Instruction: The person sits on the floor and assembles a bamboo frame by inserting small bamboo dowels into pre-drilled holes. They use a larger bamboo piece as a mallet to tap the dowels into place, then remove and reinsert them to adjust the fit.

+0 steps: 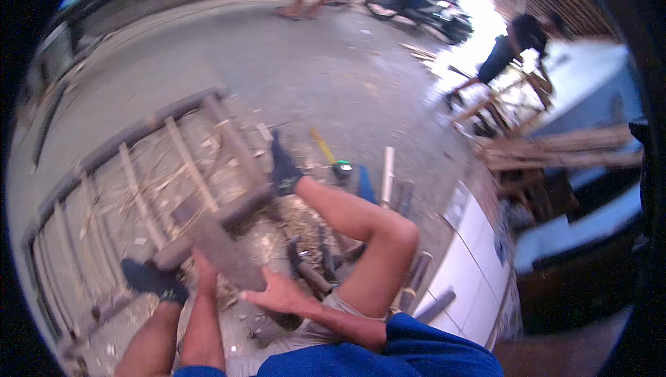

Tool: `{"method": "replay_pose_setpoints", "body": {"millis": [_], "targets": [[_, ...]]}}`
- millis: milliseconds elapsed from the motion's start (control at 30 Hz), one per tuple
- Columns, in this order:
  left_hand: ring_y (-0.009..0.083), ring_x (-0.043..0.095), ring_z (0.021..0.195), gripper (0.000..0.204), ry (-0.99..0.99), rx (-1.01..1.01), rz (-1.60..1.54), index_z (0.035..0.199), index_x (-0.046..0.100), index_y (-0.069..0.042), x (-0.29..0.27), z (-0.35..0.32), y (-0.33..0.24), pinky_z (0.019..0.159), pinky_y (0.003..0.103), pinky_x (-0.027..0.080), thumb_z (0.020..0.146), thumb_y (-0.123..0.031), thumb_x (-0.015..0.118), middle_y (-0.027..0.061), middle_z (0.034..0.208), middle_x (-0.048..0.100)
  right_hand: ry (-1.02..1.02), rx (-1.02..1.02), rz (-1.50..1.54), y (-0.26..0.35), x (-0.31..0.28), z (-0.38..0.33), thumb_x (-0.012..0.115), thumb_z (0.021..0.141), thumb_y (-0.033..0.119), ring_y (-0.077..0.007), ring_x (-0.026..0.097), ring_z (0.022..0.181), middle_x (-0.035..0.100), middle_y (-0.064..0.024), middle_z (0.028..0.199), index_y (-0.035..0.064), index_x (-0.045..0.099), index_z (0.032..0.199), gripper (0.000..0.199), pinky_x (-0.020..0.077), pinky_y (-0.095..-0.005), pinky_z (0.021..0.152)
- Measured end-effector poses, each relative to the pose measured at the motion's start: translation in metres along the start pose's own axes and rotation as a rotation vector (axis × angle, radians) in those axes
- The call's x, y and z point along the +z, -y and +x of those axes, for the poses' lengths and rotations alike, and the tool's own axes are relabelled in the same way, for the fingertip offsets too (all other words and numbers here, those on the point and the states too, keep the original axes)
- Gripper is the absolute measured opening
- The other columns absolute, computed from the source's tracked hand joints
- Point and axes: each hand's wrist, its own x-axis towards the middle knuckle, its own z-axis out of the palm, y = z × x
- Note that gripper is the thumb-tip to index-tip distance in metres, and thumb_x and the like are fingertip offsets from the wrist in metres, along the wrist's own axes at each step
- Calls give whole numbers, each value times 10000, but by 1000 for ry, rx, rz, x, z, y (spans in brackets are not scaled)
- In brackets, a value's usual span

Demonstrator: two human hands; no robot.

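Note:
I sit on the ground with both legs stretched toward a ladder-like wooden frame (pixel 177 162). A grey flat piece (pixel 225 255), blurred by motion, lies slanted over the frame's near end. My right hand (pixel 277 294) grips its lower end between thumb and fingers. My left hand (pixel 203 269) reaches up beside it and holds its left edge, with the fingers partly hidden behind it. My feet in dark socks (pixel 284 169) (pixel 152 280) rest against the frame's rails.
A yellow-handled hammer (pixel 325 148), a blue object (pixel 366 184) and short sticks (pixel 387 172) lie past my right knee. Dark tools (pixel 312 262) sit under my leg. A white tiled ledge (pixel 472 252) is at right. Beyond it are stacked poles (pixel 562 148), a bending person (pixel 510 47) and a motorbike (pixel 423 6).

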Motion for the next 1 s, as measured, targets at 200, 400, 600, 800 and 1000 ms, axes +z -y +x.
{"method": "replay_pose_setpoints", "body": {"millis": [200, 400, 600, 800, 1000], "targets": [[243, 590, 1154, 420, -179, 268, 515, 1334, 566, 14, -19, 59, -15, 1023, 395, 459, 943, -95, 678, 126, 1296, 621, -23, -76, 446, -29, 7, -31, 692, 834, 638, -352, 653, 1133, 669, -277, 1185, -51, 523, 1371, 890, 485, -430, 984], [222, 597, 1112, 428, -218, 155, 377, 1311, 607, -1, 19, 68, -36, 984, 364, 475, 922, -137, 724, 111, 1270, 638, -15, 47, 366, -60, 13, -7, 656, 828, 711, -394, 605, 1236, 610, -321, 1312, -72, 468, 1435, 1008, 453, -443, 1048], [222, 602, 1099, 436, -188, 17, 513, 1268, 620, 51, 25, 80, -60, 963, 360, 480, 923, -190, 733, 142, 1238, 657, 41, 26, 348, -78, 29, 9, 585, 846, 755, -389, 594, 1253, 618, -303, 1298, -85, 518, 1391, 1003, 445, -439, 1061], [270, 631, 1058, 436, -136, 63, 436, 1272, 635, 39, 40, 82, -54, 937, 416, 507, 924, -207, 726, 168, 1216, 678, 82, 47, 262, -81, 19, 40, 638, 814, 770, -379, 612, 1215, 634, -288, 1279, -73, 441, 1458, 1079, 466, -451, 1030], [273, 646, 989, 389, -133, 171, 204, 1223, 639, 37, 70, 83, -95, 867, 409, 529, 906, -166, 739, 153, 1132, 698, 111, 58, 195, -73, 18, 61, 636, 823, 761, -388, 600, 1229, 621, -283, 1303, -57, 439, 1465, 1059, 462, -451, 1039]]}}
